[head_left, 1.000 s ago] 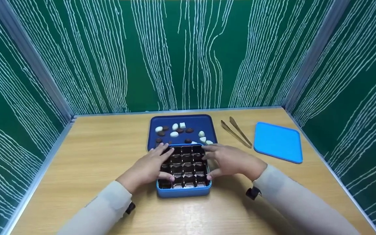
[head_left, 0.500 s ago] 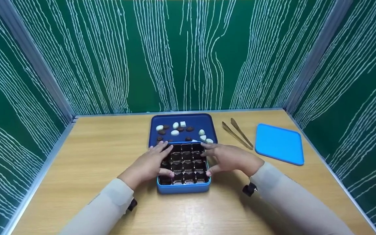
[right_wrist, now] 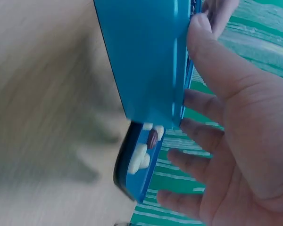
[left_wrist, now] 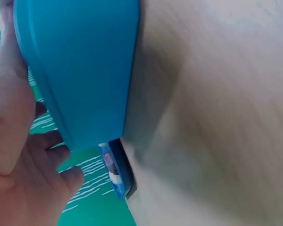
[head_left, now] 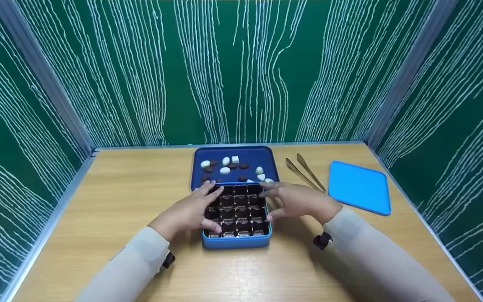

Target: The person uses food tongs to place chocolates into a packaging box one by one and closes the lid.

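Observation:
A blue square box (head_left: pixel 236 243) stands on the table, fitted with a dark brown divided insert (head_left: pixel 241 203) whose visible compartments hold nothing. My left hand (head_left: pixel 185 214) lies over the box's left rim, fingers spread and the thumb above the front-left compartments. At the right rim, my right hand (head_left: pixel 302 203) has its thumb near the edge and its fingers reaching over the back-right corner. Both wrist views show the box's side wall, with relaxed fingers beside its upper edge. Neither hand's fingers close round anything.
Behind the box a dark blue tray (head_left: pixel 258 153) bears several white and brown chocolate-like pieces (head_left: pixel 224 170); the box hides its front part. Gold-coloured tongs (head_left: pixel 304 173) lie to its right. Further right is a light blue square lid (head_left: pixel 359 186). Green panels with white lines enclose the table.
Both hands stay at the box's sides. The left thumb has shifted slightly outward, toward the left rim. The view has moved a little; tray, tongs and lid lie as before.

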Motion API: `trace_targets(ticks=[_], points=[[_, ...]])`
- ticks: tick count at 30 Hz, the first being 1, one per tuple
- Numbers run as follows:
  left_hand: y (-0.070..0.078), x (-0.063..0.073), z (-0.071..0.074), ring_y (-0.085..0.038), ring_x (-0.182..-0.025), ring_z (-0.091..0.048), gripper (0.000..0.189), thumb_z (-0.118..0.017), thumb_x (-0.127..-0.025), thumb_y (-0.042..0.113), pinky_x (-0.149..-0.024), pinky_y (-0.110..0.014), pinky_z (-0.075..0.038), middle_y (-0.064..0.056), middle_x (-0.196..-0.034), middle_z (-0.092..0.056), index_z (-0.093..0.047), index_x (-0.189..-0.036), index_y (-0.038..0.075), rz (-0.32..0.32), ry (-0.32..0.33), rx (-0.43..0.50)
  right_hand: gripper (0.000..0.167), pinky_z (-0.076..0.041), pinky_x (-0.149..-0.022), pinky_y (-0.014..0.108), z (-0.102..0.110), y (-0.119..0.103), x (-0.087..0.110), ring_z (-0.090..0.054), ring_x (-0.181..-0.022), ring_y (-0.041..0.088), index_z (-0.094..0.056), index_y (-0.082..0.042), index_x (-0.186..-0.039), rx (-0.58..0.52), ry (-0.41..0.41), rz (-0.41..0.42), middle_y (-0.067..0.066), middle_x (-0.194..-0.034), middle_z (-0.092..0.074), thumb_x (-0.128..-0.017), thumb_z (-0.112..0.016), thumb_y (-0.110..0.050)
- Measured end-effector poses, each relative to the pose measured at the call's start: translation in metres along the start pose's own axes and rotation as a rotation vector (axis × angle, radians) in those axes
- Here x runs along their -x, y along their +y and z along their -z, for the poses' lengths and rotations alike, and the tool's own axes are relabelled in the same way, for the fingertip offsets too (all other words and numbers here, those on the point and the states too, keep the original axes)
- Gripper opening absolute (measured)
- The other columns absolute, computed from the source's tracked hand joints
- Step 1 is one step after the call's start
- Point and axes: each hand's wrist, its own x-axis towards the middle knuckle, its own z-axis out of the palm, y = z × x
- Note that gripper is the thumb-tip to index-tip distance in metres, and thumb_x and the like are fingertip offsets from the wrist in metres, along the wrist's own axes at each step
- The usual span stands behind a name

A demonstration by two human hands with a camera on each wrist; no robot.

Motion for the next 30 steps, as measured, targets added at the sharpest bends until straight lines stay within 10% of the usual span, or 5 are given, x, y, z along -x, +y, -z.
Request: trace_targets(ticks=[8,13,19,25,30], points=[[0.002,0.009,0.019,-0.033,-0.180,0.001,0.153,-0.102,-0.065,0.060,-0.133,-0.055,-0.048,-0.006,-0.192,0.010,-0.010,-0.184,0.029,-0.013,-0.103,-0.024,0.077,-0.043,-0.133,0.068,0.033,0.050,-0.010,-0.046,-0.163,0.053,-0.044,-0.007,-0.175,-0.068,0.138,-0.383,0.023,-0.180,-0.044,-0.111,-0.073,-0.039],[0.005,0.006,0.023,-0.032,-0.180,0.006,0.157,-0.103,-0.066,0.060,-0.142,-0.054,-0.035,-0.009,-0.192,0.013,-0.008,-0.184,0.018,0.012,-0.153,-0.046,0.068,-0.060,-0.114,0.062,0.041,0.082,-0.020,-0.072,-0.127,0.047,-0.053,0.003,-0.166,-0.032,0.104,-0.538,0.033,-0.157,-0.064,-0.113,-0.071,-0.035],[0.010,0.002,0.024,-0.032,-0.179,0.008,0.158,-0.101,-0.068,0.056,-0.145,-0.052,-0.024,-0.012,-0.191,0.017,-0.003,-0.184,0.015,0.050,-0.199,-0.037,0.045,-0.058,-0.080,0.044,0.035,0.100,-0.030,-0.065,-0.081,0.027,-0.075,0.005,-0.140,-0.071,0.064,-0.591,0.024,-0.107,-0.080,-0.109,-0.078,-0.027],[0.012,0.000,0.028,-0.031,-0.180,0.005,0.159,-0.101,-0.067,0.054,-0.147,-0.050,-0.013,-0.014,-0.192,0.011,-0.002,-0.184,0.013,0.066,-0.196,-0.025,0.083,-0.066,-0.096,0.053,0.026,0.107,-0.038,-0.079,-0.108,0.039,-0.042,0.002,-0.173,-0.076,0.082,-0.569,0.029,-0.161,-0.063,-0.105,-0.081,-0.024],[0.013,0.000,0.028,-0.032,-0.179,0.006,0.159,-0.101,-0.066,0.053,-0.147,-0.051,-0.015,-0.012,-0.192,0.014,-0.001,-0.184,0.016,0.091,-0.203,-0.020,0.054,-0.066,-0.089,0.057,0.014,0.135,-0.050,-0.077,-0.094,0.036,-0.080,0.003,-0.135,-0.061,0.137,-0.580,0.029,-0.130,-0.080,-0.097,-0.091,-0.034]])
